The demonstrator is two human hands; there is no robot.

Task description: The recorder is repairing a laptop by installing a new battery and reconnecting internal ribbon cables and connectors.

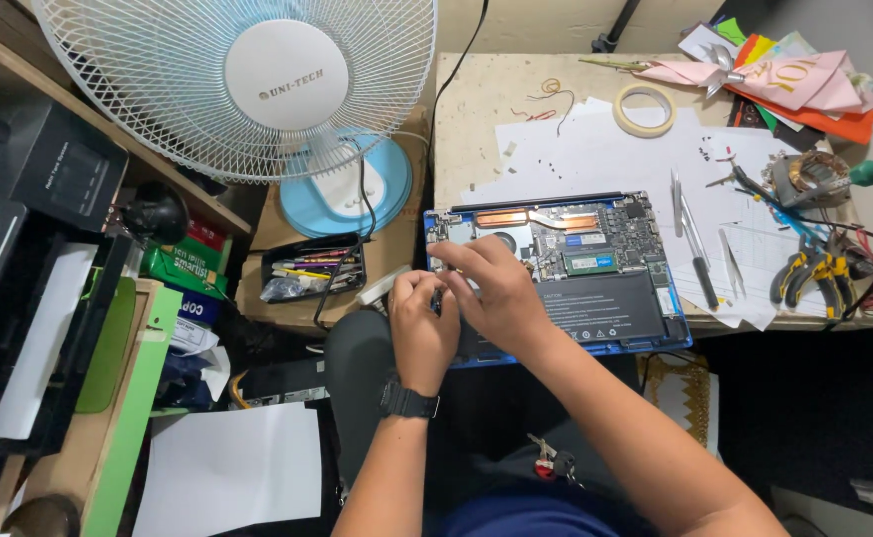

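Observation:
An opened blue laptop (pixel 605 268) lies bottom-up on the desk, its circuit board, copper heat pipe and black battery exposed. My left hand (pixel 421 323), with a black wristwatch on the wrist, is closed around a small dark tool at the laptop's left front corner. My right hand (pixel 491 288) rests on the laptop's left part, over the fan area, fingers curled and touching the board beside the left hand. What lies under the hands is hidden.
A white standing fan (pixel 247 85) is at the left. Tweezers and a screwdriver (pixel 695 244), pliers (pixel 809 273), a tape roll (pixel 645 109) and coloured papers (pixel 784 80) lie on the desk. A tray of pens (pixel 312 267), a printer (pixel 18 199) and keys (pixel 553 462) are nearby.

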